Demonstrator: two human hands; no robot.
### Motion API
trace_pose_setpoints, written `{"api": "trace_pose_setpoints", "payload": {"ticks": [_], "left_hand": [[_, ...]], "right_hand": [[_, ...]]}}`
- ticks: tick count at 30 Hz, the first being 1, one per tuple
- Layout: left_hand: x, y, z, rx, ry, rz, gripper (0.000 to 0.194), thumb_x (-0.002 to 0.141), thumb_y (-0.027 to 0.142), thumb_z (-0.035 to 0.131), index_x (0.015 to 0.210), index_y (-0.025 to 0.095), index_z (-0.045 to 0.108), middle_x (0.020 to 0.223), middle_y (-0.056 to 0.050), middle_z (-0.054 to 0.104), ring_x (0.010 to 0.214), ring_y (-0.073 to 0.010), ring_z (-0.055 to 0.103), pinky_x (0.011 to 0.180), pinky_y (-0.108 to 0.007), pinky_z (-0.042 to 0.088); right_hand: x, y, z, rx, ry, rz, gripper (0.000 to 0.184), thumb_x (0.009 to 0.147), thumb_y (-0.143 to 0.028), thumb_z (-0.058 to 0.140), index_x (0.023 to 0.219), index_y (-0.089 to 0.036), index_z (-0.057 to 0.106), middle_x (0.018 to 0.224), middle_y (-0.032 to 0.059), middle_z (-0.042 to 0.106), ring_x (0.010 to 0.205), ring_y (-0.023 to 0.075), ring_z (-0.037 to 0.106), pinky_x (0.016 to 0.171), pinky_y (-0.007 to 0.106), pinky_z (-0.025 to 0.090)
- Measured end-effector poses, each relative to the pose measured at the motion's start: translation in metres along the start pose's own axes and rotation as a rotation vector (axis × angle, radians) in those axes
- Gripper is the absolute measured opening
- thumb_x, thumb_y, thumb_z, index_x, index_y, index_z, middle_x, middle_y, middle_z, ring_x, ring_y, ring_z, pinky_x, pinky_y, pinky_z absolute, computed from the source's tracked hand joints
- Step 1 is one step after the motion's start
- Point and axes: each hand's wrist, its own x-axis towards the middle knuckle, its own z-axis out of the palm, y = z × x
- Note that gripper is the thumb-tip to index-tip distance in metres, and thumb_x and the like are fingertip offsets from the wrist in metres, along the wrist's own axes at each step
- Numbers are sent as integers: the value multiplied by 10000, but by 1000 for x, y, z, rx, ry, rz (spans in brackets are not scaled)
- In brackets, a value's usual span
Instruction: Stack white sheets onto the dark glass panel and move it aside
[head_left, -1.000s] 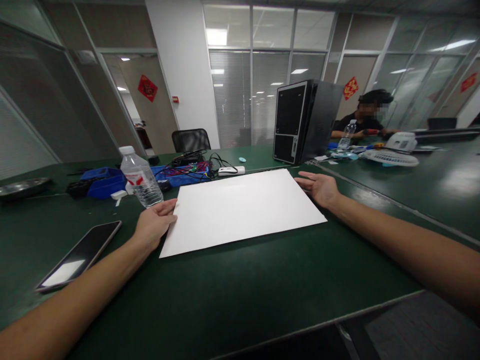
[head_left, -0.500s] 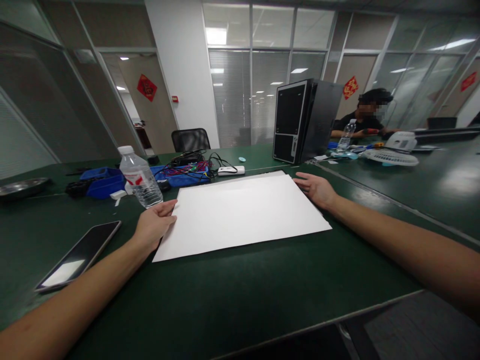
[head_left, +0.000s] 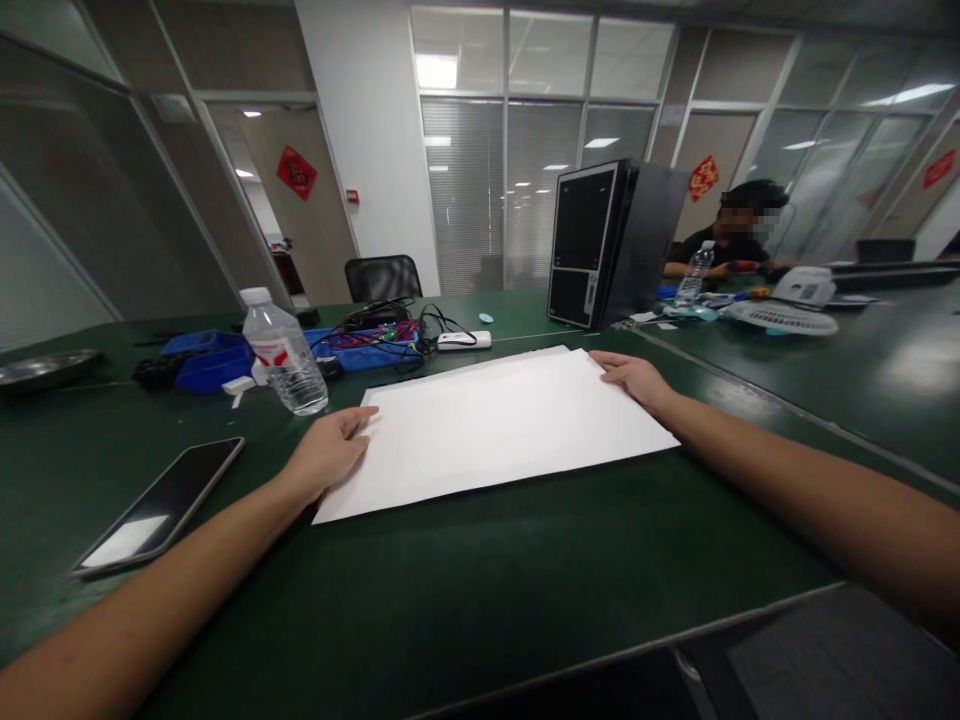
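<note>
White paper [head_left: 495, 430] lies in front of me over the green table; a second edge showing along its far side suggests more than one sheet. My left hand [head_left: 330, 455] is closed on its left edge, with the thumb and a finger on top. At the right edge, my right hand [head_left: 636, 383] grips the paper, thumb on top and the other fingers partly hidden beneath. The paper's right side looks slightly raised. Just beyond my left hand stands a clear plastic bottle [head_left: 289, 360] with a red and white label.
A phone [head_left: 161, 505] lies left of my left forearm. Behind the paper are blue trays [head_left: 214, 365] with tangled cables [head_left: 382, 330] and a white power strip [head_left: 463, 341]. A black computer case [head_left: 615, 245] stands beyond. A person [head_left: 739, 235] sits at the far right near a white fan [head_left: 787, 305].
My right hand has gone from open beside the paper to gripping its right edge. My left hand has moved slightly right, further over the paper. The paper's right side has risen slightly.
</note>
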Motion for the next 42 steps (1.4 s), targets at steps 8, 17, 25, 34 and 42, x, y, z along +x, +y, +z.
{"api": "trace_pose_setpoints", "payload": {"ticks": [8,17,25,34,42], "left_hand": [[2,-7,-3,-11,-51,27,680,760,188,623,1439,183,663,1517,-109,651,1447,-254,585,1280,-404,344],[1,-3,-13,57,-147,86,854,736,473,785,1522,195,600,1578,-140,599,1440,-327,589,1248,-435,395],[-12,14,-38,404,-555,438,1158,641,653,891,1643,299,433,1788,-126,219,1643,-423,168,1304,-643,174],[-16,16,-39,500,-605,531,972,809,677,778,1645,338,415,1802,-97,189,1650,-414,127,1294,-701,170],[-20,19,-36,521,-609,545,970,830,716,745,1651,327,404,1791,-123,212,1647,-433,114,1272,-739,181]], "right_hand": [[2,11,3,-71,25,-20,625,725,-40,697,1324,-219,706,1481,123,662,1150,285,757,978,438,648],[15,18,0,-262,113,-43,548,749,-38,771,1274,-191,754,1410,125,708,1253,270,709,1131,461,554],[18,16,-7,-412,146,-23,452,741,-51,800,1179,-164,809,1307,123,761,1202,262,724,1110,413,552],[13,17,-2,-379,106,52,469,815,-93,772,1278,-170,765,1268,117,774,1001,220,778,885,349,646],[9,13,-1,-315,101,77,552,799,-105,837,1336,-164,723,1342,144,737,993,205,774,854,324,651]]}}
